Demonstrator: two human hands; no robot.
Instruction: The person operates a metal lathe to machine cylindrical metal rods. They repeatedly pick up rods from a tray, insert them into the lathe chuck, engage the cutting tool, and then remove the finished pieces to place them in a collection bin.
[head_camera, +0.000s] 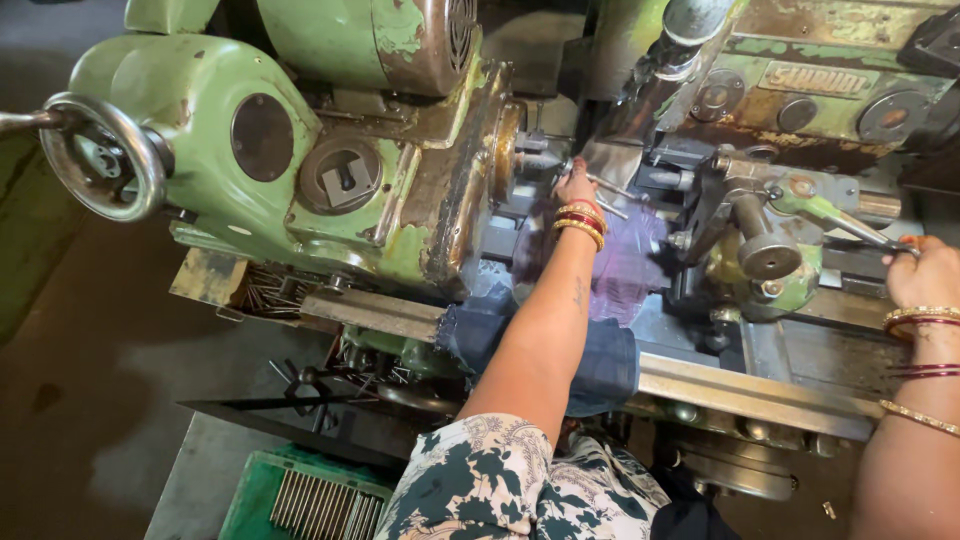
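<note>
At a worn green lathe (300, 150), a person's left hand (577, 186) reaches to the chuck, fingers pinched closed on a thin metal rod (612, 188). At the lathe's right edge, the right hand (922, 272) curls closed around a green lever handle (845, 220).

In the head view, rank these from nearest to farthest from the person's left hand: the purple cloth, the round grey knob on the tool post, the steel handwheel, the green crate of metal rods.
From the left hand, at the chuck:
1. Purple cloth, just below and right of it.
2. Round grey knob, farther right on the tool post.
3. Green crate of metal rods, bottom left.
4. Steel handwheel, far left.
</note>
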